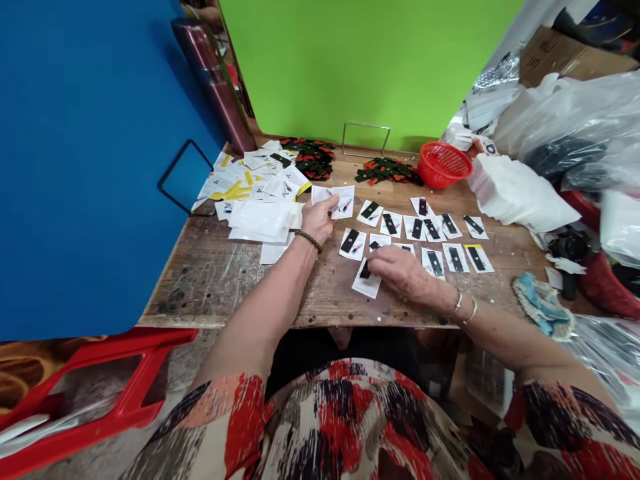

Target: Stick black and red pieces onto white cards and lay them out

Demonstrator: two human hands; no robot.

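My left hand (pixel 319 219) is closed on a few white printed cards (pixel 344 200), thumb on top, above the middle of the table. My right hand (pixel 404 272) is closed, its fingertips pinched at a small black strip (pixel 365 270) over a white card (pixel 367 288) near the table's front edge. Around it, more white cards lie in loose rows, most with a dark strip on them, such as this strip (pixel 349 241) and this one (pixel 476 258). My right fingers partly hide one card (pixel 380 240) behind them.
Dark and orange pieces form two piles, left (pixel 314 160) and right (pixel 389 171). A red basket (pixel 445 165) stands behind. Loose cards (pixel 280 183) and clear bags (pixel 260 219) lie left. Blue (pixel 90 167) and green (pixel 370 67) boards, a flask (pixel 215 87) and a cloth (pixel 543 305) flank the table.
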